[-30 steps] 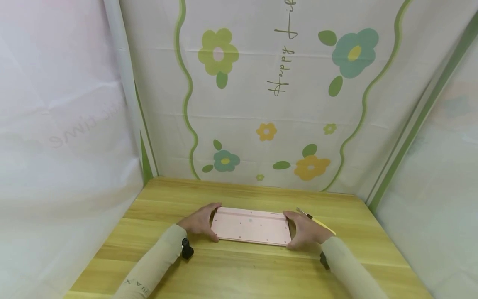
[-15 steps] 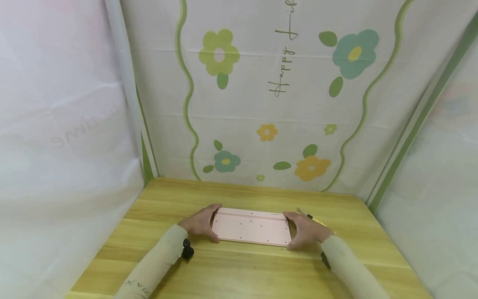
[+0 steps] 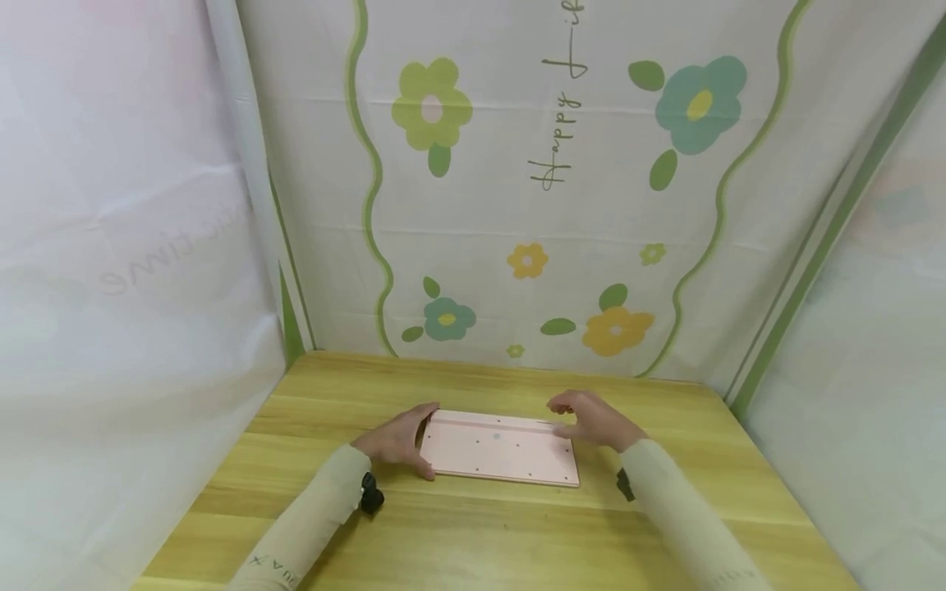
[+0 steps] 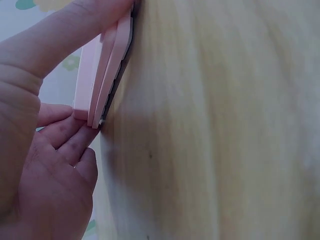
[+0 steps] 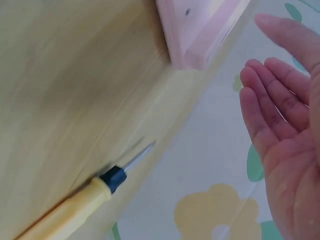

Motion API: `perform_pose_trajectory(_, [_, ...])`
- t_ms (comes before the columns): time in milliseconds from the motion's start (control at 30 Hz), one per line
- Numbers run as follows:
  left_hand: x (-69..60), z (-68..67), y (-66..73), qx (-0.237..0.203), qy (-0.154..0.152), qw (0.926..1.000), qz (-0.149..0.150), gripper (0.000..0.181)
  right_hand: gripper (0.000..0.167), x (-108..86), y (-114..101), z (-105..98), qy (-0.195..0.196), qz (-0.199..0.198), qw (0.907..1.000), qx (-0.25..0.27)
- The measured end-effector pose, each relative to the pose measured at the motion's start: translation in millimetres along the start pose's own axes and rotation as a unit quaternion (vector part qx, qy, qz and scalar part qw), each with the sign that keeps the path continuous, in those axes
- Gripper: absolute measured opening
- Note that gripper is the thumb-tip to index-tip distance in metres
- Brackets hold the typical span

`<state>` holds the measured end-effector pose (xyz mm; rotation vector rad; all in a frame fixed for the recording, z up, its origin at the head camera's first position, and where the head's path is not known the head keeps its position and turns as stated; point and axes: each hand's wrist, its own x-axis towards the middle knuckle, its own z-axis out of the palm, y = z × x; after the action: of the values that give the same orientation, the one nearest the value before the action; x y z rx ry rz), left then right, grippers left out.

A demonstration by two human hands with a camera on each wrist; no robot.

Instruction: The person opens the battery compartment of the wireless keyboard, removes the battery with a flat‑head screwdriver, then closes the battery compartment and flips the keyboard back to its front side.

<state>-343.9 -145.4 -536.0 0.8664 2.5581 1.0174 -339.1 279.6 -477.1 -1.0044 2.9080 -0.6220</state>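
A flat, rectangular pink slab with small dark dots scattered over its upper face [image 3: 498,451] lies on the yellow, wood-grained table [image 3: 443,533], its long sides running left to right. A raised pink bar [image 4: 86,90] runs along its far long side, and the left wrist view shows dark, notched edging beneath the pink layers, on the face turned to the table.

The person's bare left hand [image 3: 395,439] holds the slab's left end, its grip clamped across the short side: the thumb is at the near corner and the fingers reach the far corner.

The bare right hand [image 3: 594,419] hovers by the slab's far right corner, its grip apart, thumb spread from loosely bent fingers, holding nothing. The right wrist view shows a gap between the thumb and the slab.

Also in that view, a screwdriver with a yellow handle, a black collar and a thin metal shaft [image 5: 75,205] lies on the table near the slab, its tip towards the table's far edge. In the head view the right hand and forearm hide it.

Both arms wear cream sleeves [image 3: 310,513]. Behind the table hangs white cloth printed with green, blue and orange flowers [image 3: 517,205].
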Motion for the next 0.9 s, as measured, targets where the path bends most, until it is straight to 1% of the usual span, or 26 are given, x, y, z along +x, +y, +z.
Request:
perform_pose_trajectory(133, [0.4, 0.2, -1.0, 0.003, -0.001, 1.0000, 0.000, 0.134, 0.032, 10.8, -2, 7, -0.002, -0.017, 0.9998, 0.001])
perform_pose_trajectory(267, [-0.2, 1.2, 0.1, 0.008, 0.000, 1.0000, -0.001, 0.133, 0.022, 17.4, -1, 15, -0.004, -0.028, 0.9996, 0.006])
perform_pose_trajectory(400, [-1.0, 1.0, 1.6, 0.006, -0.003, 1.0000, -0.004, 0.133, 0.015, 20.2, 0, 21, 0.000, -0.020, 0.9998, 0.010])
perform_pose_trajectory(467, [-1.2, 1.4, 2.2, 0.004, -0.005, 1.0000, -0.004, 0.133, 0.014, 20.2, 1, 22, 0.000, -0.010, 0.9998, 0.014])
perform_pose_trajectory(600, [-1.3, 1.6, 2.2, 0.002, -0.008, 1.0000, -0.006, 0.133, 0.013, 23.2, 1, 23, -0.008, -0.007, 0.9998, 0.014])
perform_pose_trajectory(900, [-0.9, 1.5, 0.8, -0.005, -0.003, 1.0000, -0.008, 0.134, 0.012, 35.7, -10, 12, -0.041, -0.023, 0.9987, -0.017])
